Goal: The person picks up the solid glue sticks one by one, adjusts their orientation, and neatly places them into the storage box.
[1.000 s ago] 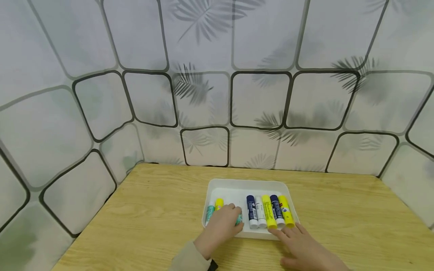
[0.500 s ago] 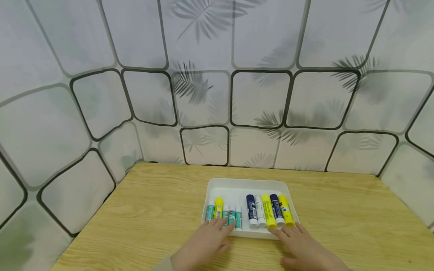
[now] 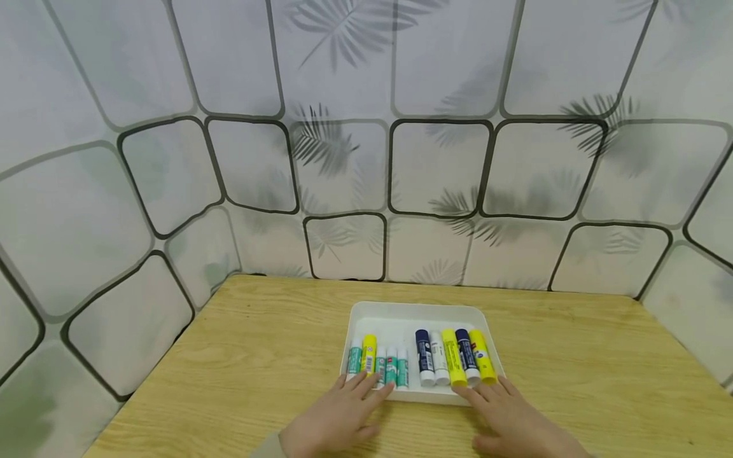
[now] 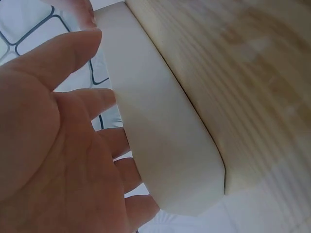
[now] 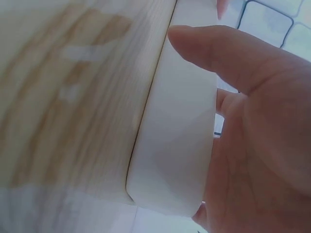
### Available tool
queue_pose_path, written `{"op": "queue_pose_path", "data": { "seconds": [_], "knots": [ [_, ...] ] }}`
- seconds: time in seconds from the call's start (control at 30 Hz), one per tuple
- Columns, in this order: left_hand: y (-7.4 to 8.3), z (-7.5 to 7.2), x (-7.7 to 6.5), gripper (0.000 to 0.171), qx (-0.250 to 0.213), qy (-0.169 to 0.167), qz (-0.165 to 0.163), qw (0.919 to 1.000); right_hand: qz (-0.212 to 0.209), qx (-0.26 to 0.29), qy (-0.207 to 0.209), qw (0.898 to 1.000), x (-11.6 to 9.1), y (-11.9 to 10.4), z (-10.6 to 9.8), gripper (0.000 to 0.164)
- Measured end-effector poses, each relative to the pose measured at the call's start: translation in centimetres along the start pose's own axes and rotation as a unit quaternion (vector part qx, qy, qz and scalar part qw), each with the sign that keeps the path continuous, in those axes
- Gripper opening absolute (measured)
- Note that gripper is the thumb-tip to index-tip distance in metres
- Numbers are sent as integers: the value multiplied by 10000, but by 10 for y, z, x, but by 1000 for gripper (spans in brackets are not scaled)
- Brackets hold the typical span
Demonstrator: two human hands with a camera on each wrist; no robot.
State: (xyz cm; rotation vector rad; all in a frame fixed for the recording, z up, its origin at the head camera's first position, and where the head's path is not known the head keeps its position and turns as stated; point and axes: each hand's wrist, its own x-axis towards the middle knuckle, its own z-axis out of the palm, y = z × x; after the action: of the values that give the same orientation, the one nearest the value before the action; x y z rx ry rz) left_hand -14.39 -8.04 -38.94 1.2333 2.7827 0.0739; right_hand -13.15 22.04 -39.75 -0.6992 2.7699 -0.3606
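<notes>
A white plastic tray [image 3: 424, 397] lies on the wooden table, holding glue sticks in two side-by-side groups. On its left are a yellow glue stick [image 3: 369, 353] and several teal glue sticks with white caps [image 3: 391, 366]. To the right stand dark blue glue sticks [image 3: 424, 356], a white one [image 3: 439, 357] and yellow ones [image 3: 453, 357]. My left hand [image 3: 335, 416] reaches over the near rim with fingers spread, tips by the teal sticks. Likewise my right hand [image 3: 509, 416] lies over the near right rim. Both wrist views show extended fingers along the tray's wall [image 4: 150, 111], gripping nothing.
The wooden table [image 3: 275, 343] extends around the tray on every side. Behind it and at the sides rises a pale curtain [image 3: 435, 165] printed with dark rounded outlines and leaves.
My left hand has drawn back from among the left glue sticks to the near rim and spread its fingers, uncovering the teal sticks. The right hand stays in place.
</notes>
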Motion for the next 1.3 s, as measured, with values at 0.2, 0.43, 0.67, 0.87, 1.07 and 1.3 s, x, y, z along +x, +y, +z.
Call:
{"op": "queue_pose_path", "data": {
  "seconds": [0.2, 0.43, 0.67, 0.87, 1.07, 1.3],
  "knots": [
    [-4, 0, 5, 57, -285, -183, -66, 9994, -325, -82, 176, 9993, -1, 3, -1, 69],
    [-15, 2, 15, 53, -479, -85, -68, 9988, -547, -355, 420, 9970, 10, 8, 0, 72],
    [-25, -2, 25, 52, -754, -251, -209, 9966, -682, -244, 594, 9956, 23, 11, -7, 70],
    [-29, -7, 28, 51, -841, -340, -308, 9954, -737, -205, 631, 9951, 34, 15, -10, 69],
    [-28, -10, 29, 53, -888, -306, -427, 9947, -721, -186, 582, 9955, 38, 18, -12, 68],
    [-19, -14, 33, 54, -657, 75, -506, 9965, -675, -318, 1401, 9873, 38, 7, -15, 51]
  ]
}}
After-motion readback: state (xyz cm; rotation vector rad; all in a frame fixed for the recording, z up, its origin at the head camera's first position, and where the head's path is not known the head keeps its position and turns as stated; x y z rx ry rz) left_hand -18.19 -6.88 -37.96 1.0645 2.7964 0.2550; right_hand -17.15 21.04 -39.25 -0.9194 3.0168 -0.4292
